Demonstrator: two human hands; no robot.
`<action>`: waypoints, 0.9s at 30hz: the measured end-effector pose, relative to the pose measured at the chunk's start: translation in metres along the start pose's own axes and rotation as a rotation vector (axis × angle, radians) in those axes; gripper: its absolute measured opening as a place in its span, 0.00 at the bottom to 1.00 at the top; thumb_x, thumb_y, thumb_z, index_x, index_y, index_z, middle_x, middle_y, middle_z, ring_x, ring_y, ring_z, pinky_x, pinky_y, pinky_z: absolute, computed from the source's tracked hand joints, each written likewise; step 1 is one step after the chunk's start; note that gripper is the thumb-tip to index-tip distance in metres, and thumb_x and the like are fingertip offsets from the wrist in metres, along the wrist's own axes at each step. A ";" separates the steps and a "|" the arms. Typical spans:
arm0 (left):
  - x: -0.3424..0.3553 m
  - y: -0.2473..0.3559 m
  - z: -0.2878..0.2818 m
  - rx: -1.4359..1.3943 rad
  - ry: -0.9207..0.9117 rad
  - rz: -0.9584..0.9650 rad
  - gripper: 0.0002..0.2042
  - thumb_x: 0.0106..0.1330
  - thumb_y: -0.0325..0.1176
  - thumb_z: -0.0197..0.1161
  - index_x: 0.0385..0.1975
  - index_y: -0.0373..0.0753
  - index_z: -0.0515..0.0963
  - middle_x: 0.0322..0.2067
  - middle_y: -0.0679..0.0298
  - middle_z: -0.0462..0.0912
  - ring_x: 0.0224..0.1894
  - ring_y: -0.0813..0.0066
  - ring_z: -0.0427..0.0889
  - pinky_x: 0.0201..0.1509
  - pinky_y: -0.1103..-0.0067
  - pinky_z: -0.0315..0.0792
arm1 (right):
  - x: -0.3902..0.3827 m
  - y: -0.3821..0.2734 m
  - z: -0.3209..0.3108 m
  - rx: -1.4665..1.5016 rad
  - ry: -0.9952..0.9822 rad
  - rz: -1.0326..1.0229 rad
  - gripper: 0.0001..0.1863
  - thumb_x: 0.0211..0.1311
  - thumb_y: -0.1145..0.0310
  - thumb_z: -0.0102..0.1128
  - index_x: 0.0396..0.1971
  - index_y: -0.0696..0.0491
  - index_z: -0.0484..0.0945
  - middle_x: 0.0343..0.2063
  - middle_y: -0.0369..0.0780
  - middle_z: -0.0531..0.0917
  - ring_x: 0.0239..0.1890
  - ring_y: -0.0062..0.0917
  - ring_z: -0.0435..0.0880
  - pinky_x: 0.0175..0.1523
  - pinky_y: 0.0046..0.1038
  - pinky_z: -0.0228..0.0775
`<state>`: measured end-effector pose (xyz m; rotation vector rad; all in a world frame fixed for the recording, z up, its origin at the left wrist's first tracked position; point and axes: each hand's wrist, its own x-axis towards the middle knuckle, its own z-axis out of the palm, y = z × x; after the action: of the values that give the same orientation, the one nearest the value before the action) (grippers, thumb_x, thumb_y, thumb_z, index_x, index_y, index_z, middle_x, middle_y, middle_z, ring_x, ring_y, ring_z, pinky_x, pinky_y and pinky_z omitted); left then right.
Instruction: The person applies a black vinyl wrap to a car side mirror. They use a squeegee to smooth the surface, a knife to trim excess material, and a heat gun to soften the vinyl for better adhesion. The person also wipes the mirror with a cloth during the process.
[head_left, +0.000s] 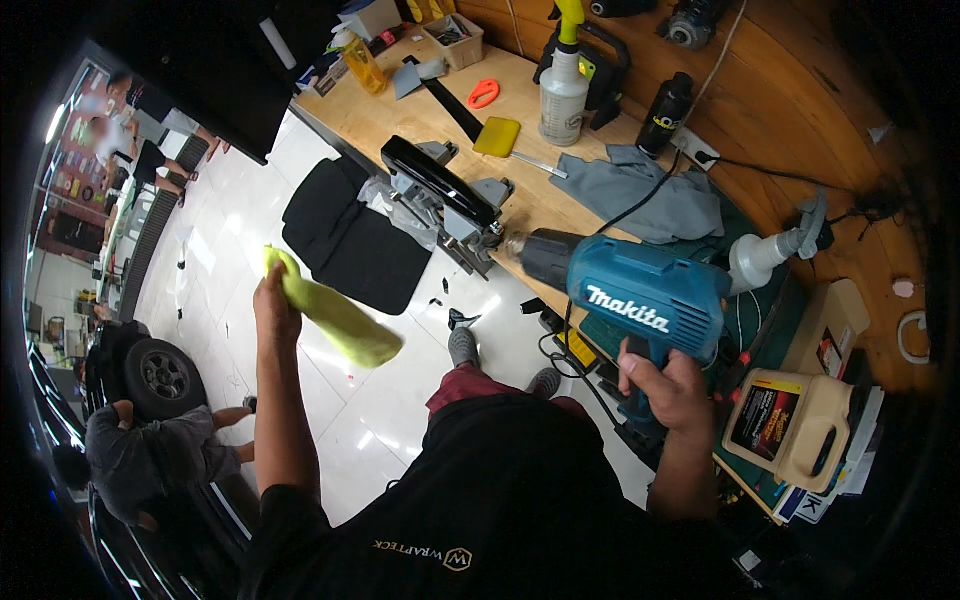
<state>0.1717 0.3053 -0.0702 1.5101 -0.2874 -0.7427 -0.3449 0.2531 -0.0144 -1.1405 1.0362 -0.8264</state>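
My left hand is closed on a yellow-green cloth, which hangs toward the middle of the view. My right hand grips the handle of a blue heat gun, its black nozzle pointing left. Just beyond the nozzle, at the bench's edge, a metal clamp fixture carries a long glossy black part. A grey cloth lies on the bench behind the gun. Power cords run past it.
The wooden bench holds a spray bottle, yellow squeegee and containers. Jugs stand at right. A black padded item lies on the floor. At left, a person crouches by a car wheel; others stand farther back.
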 end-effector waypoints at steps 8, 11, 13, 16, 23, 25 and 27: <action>-0.012 0.013 0.157 -0.244 -0.196 0.006 0.10 0.67 0.38 0.60 0.35 0.36 0.75 0.31 0.62 0.79 0.34 0.71 0.80 0.39 0.72 0.73 | -0.006 0.012 0.004 0.076 -0.035 -0.028 0.11 0.59 0.67 0.57 0.36 0.59 0.72 0.24 0.37 0.74 0.23 0.19 0.75 0.30 0.21 0.68; 0.001 0.017 0.153 0.384 -0.067 0.395 0.18 0.66 0.47 0.61 0.34 0.35 0.74 0.27 0.63 0.77 0.28 0.71 0.77 0.35 0.74 0.71 | -0.008 0.013 0.006 0.064 -0.018 -0.080 0.12 0.59 0.68 0.56 0.39 0.60 0.71 0.23 0.37 0.74 0.23 0.20 0.75 0.30 0.21 0.69; 0.021 0.012 0.116 0.734 -0.032 0.466 0.25 0.62 0.55 0.63 0.34 0.34 0.74 0.27 0.62 0.77 0.28 0.71 0.77 0.35 0.75 0.71 | -0.011 0.021 0.005 0.046 -0.049 -0.147 0.13 0.59 0.69 0.56 0.41 0.60 0.71 0.24 0.38 0.74 0.23 0.20 0.75 0.30 0.22 0.70; 0.024 -0.015 0.043 0.687 -0.448 -0.051 0.23 0.59 0.54 0.66 0.34 0.36 0.77 0.33 0.61 0.80 0.34 0.73 0.79 0.40 0.75 0.74 | -0.014 0.015 0.012 0.085 -0.037 -0.095 0.11 0.59 0.70 0.56 0.39 0.60 0.71 0.24 0.38 0.74 0.22 0.20 0.75 0.30 0.23 0.70; -0.014 0.004 0.016 -0.263 -0.554 -0.210 0.14 0.68 0.35 0.57 0.48 0.33 0.73 0.42 0.58 0.82 0.42 0.69 0.83 0.52 0.74 0.76 | 0.001 0.006 0.013 0.057 -0.018 -0.094 0.11 0.59 0.67 0.57 0.35 0.59 0.72 0.25 0.38 0.74 0.22 0.21 0.74 0.29 0.22 0.69; -0.026 0.025 0.014 -0.063 -0.512 -0.043 0.14 0.69 0.38 0.56 0.46 0.34 0.74 0.39 0.61 0.82 0.38 0.73 0.82 0.47 0.77 0.76 | 0.007 -0.010 0.022 0.063 -0.029 -0.104 0.09 0.60 0.70 0.57 0.35 0.60 0.72 0.23 0.37 0.76 0.21 0.20 0.75 0.29 0.23 0.69; -0.015 -0.009 -0.020 0.323 -0.456 0.016 0.14 0.70 0.40 0.55 0.46 0.35 0.74 0.36 0.64 0.81 0.36 0.75 0.80 0.43 0.79 0.75 | 0.019 -0.022 0.022 0.039 -0.021 -0.157 0.10 0.60 0.70 0.57 0.36 0.60 0.71 0.22 0.37 0.75 0.21 0.20 0.75 0.29 0.23 0.70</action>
<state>0.1699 0.3315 -0.0766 1.6220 -0.7919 -1.0640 -0.3182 0.2377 0.0044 -1.2059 0.9186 -0.9524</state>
